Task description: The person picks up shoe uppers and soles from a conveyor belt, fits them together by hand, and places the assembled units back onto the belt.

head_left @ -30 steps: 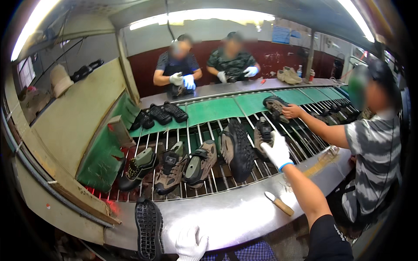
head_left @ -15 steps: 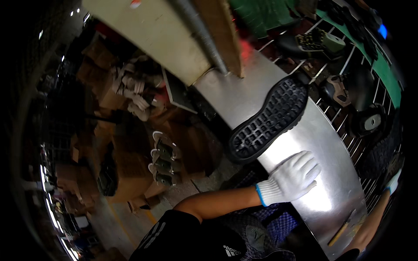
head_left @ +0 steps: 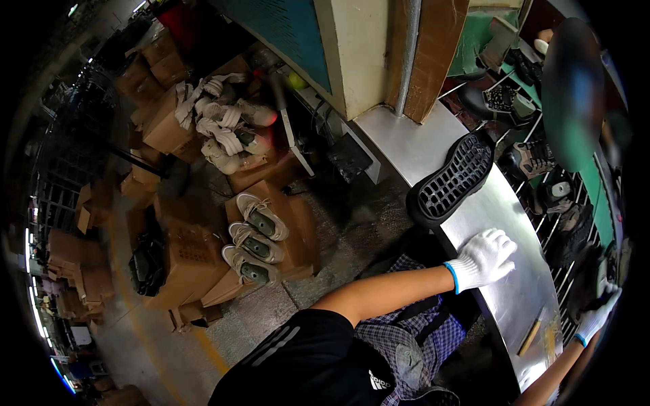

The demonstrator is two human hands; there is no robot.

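A black rubber shoe sole (head_left: 455, 177), tread facing up, lies across the metal worktop (head_left: 420, 145). Nearer to me, my left hand (head_left: 482, 260) in a white knitted glove with a blue cuff rests on the worktop, fingers loosely bent and holding nothing. Far to the right, my gloved right hand (head_left: 594, 318) is at the rack beyond the worktop. Its fingers seem closed on a dark shoe with a pale grey part (head_left: 601, 279), though the dim picture edge partly hides the grip. A wooden-handled tool (head_left: 531, 336) lies on the worktop between my arms.
A wire rack (head_left: 535, 196) with several shoes runs along the worktop's right side. A pillar with a metal pipe (head_left: 408, 61) stands at its far end. On the left, cardboard boxes (head_left: 196, 260) carry green shoes (head_left: 256, 240) and pale shoes (head_left: 220, 125).
My view has turned, so the sole and worktop appear farther right. My right hand has drawn back nearer along the rack. The left hand stays on the worktop.
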